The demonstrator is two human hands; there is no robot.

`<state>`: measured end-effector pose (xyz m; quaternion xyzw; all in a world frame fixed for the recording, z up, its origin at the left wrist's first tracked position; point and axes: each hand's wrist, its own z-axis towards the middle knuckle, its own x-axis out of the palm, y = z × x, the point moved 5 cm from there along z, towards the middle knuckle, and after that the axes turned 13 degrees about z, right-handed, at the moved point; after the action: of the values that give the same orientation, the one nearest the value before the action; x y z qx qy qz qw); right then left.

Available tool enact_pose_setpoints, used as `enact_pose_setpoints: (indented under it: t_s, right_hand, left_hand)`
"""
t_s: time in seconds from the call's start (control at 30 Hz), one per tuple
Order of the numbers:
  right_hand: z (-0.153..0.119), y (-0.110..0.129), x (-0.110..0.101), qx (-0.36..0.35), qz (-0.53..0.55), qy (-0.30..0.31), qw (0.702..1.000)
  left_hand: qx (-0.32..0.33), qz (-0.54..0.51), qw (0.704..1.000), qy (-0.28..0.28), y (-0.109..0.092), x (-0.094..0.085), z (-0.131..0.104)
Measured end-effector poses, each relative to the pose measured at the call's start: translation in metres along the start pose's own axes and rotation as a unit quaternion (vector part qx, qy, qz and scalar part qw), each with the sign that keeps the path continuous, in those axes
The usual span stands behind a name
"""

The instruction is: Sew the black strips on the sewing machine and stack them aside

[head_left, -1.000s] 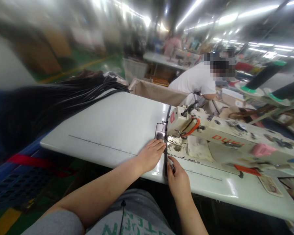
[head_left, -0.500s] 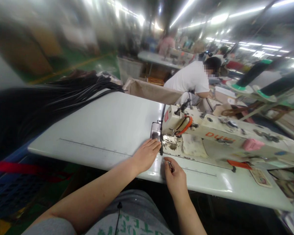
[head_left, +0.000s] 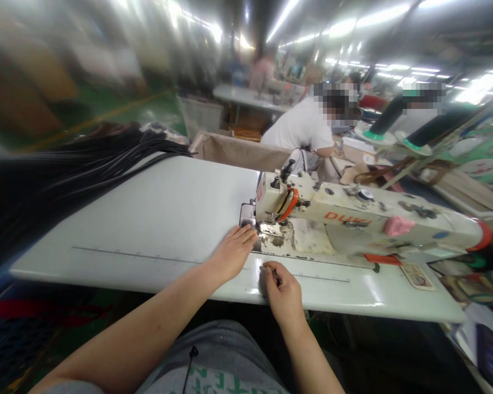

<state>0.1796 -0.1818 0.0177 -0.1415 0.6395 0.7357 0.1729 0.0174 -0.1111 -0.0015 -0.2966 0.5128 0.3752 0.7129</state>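
Observation:
My left hand (head_left: 236, 253) lies flat on the white sewing table with its fingers stretched out. Its fingertips reach the metal plate (head_left: 247, 213) beside the needle area of a sewing machine (head_left: 332, 216). To the right of it, close to the table's front edge, my right hand (head_left: 282, 287) is curled closed around a small metal tool (head_left: 276, 278); its kind is too hidden to tell. A bit of black strip (head_left: 258, 180) shows behind the machine head, the rest of it out of sight.
Many long black strips (head_left: 119, 158) are heaped over the table's left end. A fabric-lined bin (head_left: 238, 150) stands behind the table, and a person in a white shirt (head_left: 298, 128) bends over work beyond it. Black thread cones (head_left: 388, 117) stand at the back right.
The black strip's near end, earlier beside my left fingertips, has slid away from me and no longer shows there. The view has turned slightly right; both hands keep nearly the same pose.

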Motion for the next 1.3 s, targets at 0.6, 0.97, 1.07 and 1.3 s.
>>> enact_pose_setpoints:
  t_s: [0.6,0.97,1.07,1.3]
  right_hand:
    - [-0.004,0.003,0.001,-0.009,0.003,0.003,1.000]
    - [-0.006,0.006,-0.001,-0.030,0.005,0.001,1.000]
    - [-0.007,0.007,-0.001,-0.038,0.009,-0.004,0.999]
    - [-0.010,0.005,-0.001,-0.058,0.023,-0.009,0.998]
  left_hand:
    - [-0.029,-0.023,0.999,0.040,0.012,-0.016,0.014]
    - [-0.044,0.015,0.998,0.036,0.011,-0.015,0.013]
    - [-0.043,0.019,0.998,0.030,0.010,-0.015,0.012]
    - [-0.051,-0.086,0.995,-0.005,0.036,0.000,0.041]
